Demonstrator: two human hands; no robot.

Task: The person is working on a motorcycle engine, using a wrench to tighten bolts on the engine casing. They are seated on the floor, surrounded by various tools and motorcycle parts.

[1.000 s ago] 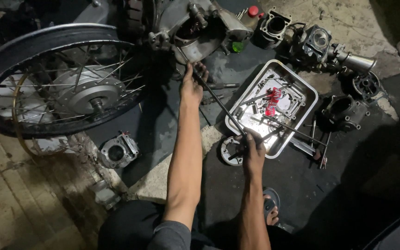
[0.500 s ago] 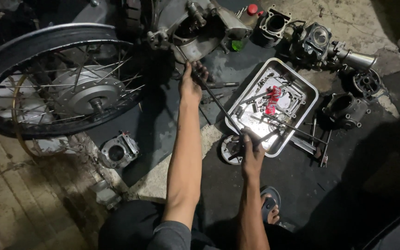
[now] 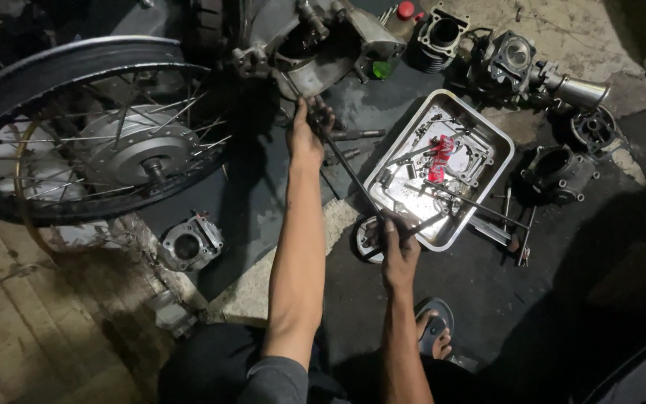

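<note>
Long metal rod point(image 3: 345, 161) in both hands' clenched fingers, left hand point(image 3: 306, 135) near engine casing point(image 3: 323, 45), right hand point(image 3: 398, 251) beside steel tray point(image 3: 499, 161).

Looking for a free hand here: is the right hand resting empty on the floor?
No. The right hand grips the near end of a long dark rod, beside the metal tray.

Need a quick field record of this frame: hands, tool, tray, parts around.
left hand: grips the upper end of a long rod tool, close under the engine casing
right hand: holds the tool's lower end, at the tray's near corner
tray: metal, rectangular, holds small tools and red parts
spoked wheel: left of the hands
loose engine parts: on the dark mat, right of the tray
foot in sandal: below the right hand
</note>
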